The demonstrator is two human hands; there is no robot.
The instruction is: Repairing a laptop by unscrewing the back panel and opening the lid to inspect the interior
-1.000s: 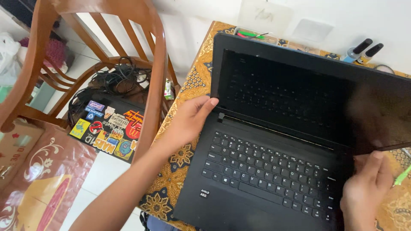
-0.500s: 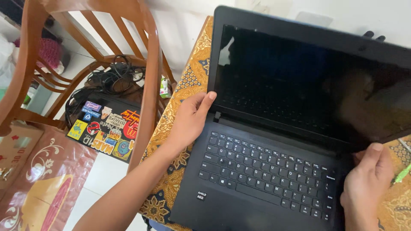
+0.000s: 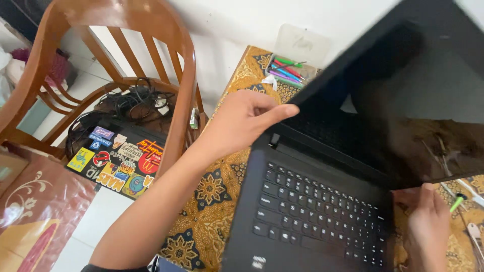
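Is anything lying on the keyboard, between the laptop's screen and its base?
Nothing visible does. The keyboard shows bare under the screen; the left hand grips the screen's edge and the right hand rests at the base's right side.

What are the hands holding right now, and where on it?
Both hold the black laptop: the left hand grips the left edge of its screen lid, the right hand rests at the base's right side near the hinge.

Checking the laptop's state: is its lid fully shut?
No, the laptop lid is raised, keyboard exposed, left hand on its edge.
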